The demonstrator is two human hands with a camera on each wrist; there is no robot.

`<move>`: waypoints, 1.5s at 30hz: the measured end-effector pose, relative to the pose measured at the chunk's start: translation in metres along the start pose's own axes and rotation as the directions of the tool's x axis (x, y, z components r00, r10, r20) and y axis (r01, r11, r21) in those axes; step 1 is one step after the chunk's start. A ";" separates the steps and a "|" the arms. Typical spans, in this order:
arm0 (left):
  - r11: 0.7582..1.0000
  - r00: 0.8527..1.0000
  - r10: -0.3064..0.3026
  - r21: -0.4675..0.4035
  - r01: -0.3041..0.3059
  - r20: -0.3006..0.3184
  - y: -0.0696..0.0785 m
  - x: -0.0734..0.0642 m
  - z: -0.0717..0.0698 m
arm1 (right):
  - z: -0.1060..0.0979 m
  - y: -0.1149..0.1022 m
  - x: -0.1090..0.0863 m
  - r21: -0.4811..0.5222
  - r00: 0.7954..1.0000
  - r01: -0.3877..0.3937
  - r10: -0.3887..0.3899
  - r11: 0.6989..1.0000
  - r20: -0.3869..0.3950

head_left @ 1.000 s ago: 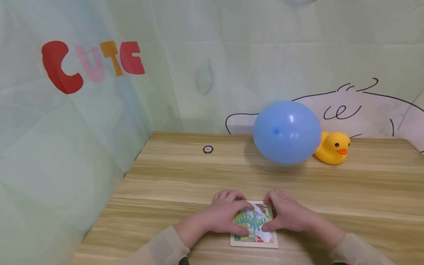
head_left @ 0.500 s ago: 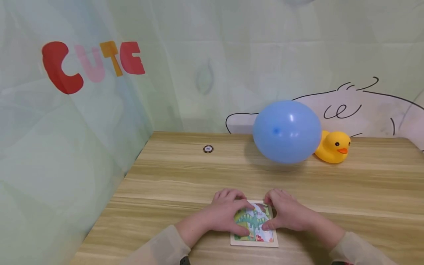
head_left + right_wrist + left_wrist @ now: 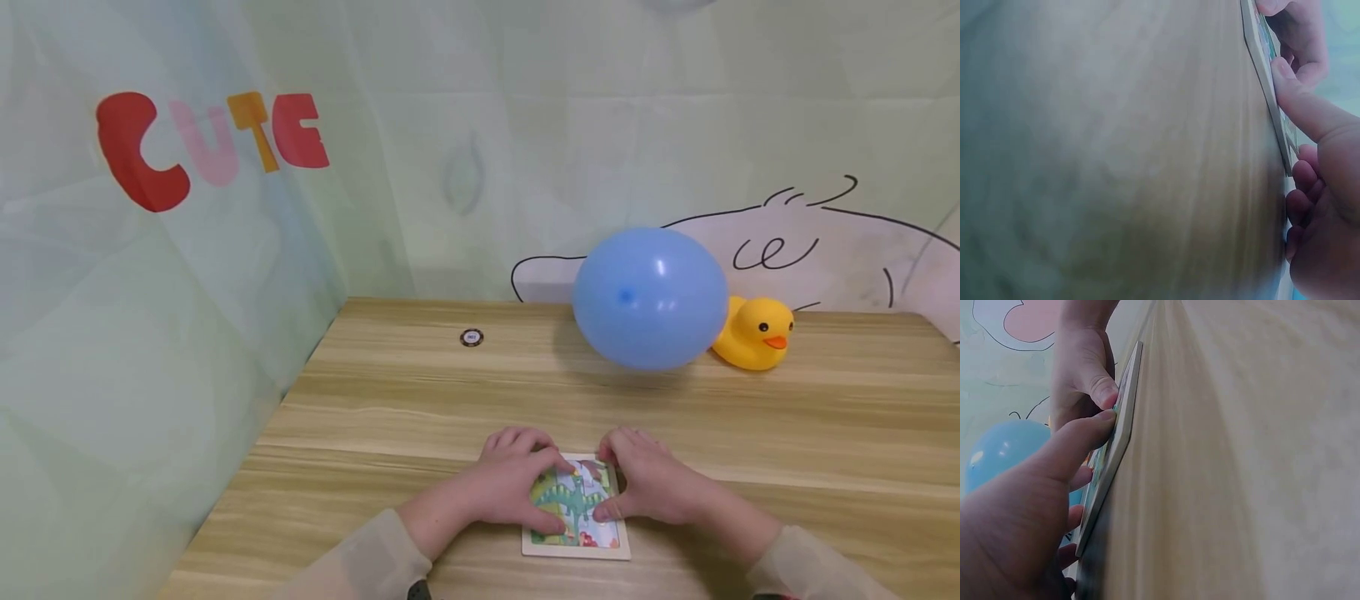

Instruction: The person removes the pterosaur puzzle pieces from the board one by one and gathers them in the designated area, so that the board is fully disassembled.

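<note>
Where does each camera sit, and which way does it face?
Head: on the head, facing forward and down at the dinosaur board, blue balloon and yellow duck; left hand, right hand and sleeves show.
Left wrist: worn there, low over the tabletop, facing along the left hand to the board; right hand beyond.
Right wrist: worn likewise, facing along the right hand to the board; left hand beyond.
Head and left wrist share the balloon, board and both hands.

This is looking like a staged play corner. A creased backdrop (image 3: 600, 150) is spelling CUTE beside a table (image 3: 412, 392); a balloon (image 3: 651, 308) and toy duck (image 3: 756, 337) are sitting there.
</note>
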State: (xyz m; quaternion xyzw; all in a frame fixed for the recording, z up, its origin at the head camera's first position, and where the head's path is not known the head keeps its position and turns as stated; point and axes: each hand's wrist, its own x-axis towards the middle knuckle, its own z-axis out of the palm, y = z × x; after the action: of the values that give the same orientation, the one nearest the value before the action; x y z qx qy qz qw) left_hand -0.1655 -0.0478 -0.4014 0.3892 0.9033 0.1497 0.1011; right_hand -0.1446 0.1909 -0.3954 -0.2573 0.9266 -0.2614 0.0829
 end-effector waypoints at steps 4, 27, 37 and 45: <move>1.000 1.000 0.000 -0.001 0.000 -0.004 0.000 0.000 0.000 | 0.001 0.000 0.000 0.003 1.000 0.001 -0.001 1.000 -0.004; 1.000 1.000 0.003 -0.020 -0.003 0.005 0.002 0.000 -0.002 | -0.002 0.006 -0.006 0.075 0.999 -0.040 0.042 0.996 -0.025; 1.000 1.000 0.019 -0.018 -0.019 -0.010 -0.001 0.001 0.001 | -0.002 0.006 -0.006 0.066 0.999 -0.008 0.011 0.998 -0.037; 1.000 1.000 0.004 -0.016 -0.004 -0.004 -0.002 0.000 0.001 | 0.000 0.005 -0.004 0.072 1.000 -0.008 0.009 0.997 -0.018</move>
State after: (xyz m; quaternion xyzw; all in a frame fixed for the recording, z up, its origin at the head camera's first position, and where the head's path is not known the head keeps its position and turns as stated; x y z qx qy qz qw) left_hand -0.1668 -0.0486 -0.4031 0.3900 0.9014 0.1578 0.1023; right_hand -0.1439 0.1966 -0.3985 -0.2478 0.9184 -0.2967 0.0845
